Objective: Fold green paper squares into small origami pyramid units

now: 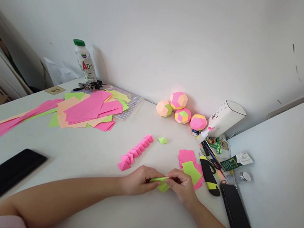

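Between my two hands, over the near middle of the table, is a piece of lime green paper (163,186) with a folded upper edge. My left hand (140,180) pinches its left side, and the fingers of my right hand (182,187) close on its right end. Just beyond them a slanting row of pink folded paper pieces (137,150) lies on the table. One green folded piece (162,140) sits apart to the right of that row. Flat pink sheets (187,156) with a green sheet (191,172) on top lie right of my right hand.
Several paper balls (182,115) rest by the wall. A heap of coloured paper (91,109) and a bottle (84,62) are at the back left. A utility knife (210,176), a phone (238,215) and a white box (225,118) line the right side. A black slab (2,184) lies front left.
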`<act>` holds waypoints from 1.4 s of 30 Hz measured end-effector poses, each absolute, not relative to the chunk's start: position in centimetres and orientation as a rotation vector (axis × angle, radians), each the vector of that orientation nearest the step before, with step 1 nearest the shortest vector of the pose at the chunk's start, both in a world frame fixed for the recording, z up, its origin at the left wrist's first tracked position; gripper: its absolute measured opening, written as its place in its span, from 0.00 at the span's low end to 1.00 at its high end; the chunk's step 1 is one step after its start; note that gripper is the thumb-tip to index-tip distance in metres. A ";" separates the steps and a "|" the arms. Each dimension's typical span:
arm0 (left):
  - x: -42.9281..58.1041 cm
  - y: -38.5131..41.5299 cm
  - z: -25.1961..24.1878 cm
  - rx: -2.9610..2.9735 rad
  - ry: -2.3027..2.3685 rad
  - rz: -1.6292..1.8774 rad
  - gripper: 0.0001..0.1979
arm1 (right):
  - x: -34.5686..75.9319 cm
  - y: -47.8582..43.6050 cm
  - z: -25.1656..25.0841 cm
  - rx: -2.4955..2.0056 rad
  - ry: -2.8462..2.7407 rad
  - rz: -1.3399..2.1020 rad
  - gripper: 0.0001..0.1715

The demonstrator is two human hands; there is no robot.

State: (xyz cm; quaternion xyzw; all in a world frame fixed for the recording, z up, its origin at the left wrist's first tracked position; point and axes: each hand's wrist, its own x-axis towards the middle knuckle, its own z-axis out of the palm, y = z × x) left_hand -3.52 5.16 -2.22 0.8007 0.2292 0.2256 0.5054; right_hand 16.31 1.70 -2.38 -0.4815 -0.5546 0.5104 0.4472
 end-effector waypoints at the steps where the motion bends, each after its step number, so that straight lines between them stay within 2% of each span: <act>1: -3.5 5.2 -2.3 1.934 0.551 0.543 0.14 | 16.3 1.7 -2.4 -1.193 -1.371 1.265 0.09; 15: -3.6 5.2 -2.2 1.857 0.576 0.538 0.12 | 16.4 1.7 -2.3 -1.155 -1.353 1.265 0.06; 21: -3.5 5.4 -2.1 1.533 0.710 0.484 0.13 | 16.4 1.2 -2.5 -1.255 -1.373 1.254 0.12; 25: -3.6 5.8 -2.1 1.378 0.667 0.501 0.15 | 16.2 0.7 -2.8 -1.261 -1.424 1.221 0.11; 29: -3.8 6.1 -2.3 1.349 0.637 0.449 0.17 | 15.9 0.6 -2.8 -1.197 -1.571 1.126 0.17; 34: -3.6 6.0 -2.8 1.340 0.675 0.447 0.17 | 15.8 0.6 -2.9 -1.248 -1.632 1.007 0.13; 39: -3.5 5.8 -2.7 1.288 0.731 0.498 0.18 | 15.8 0.4 -3.1 -1.276 -1.611 0.977 0.13; 42: -3.6 5.9 -2.3 1.315 0.749 0.507 0.16 | 15.7 0.4 -2.7 -1.297 -1.677 0.846 0.12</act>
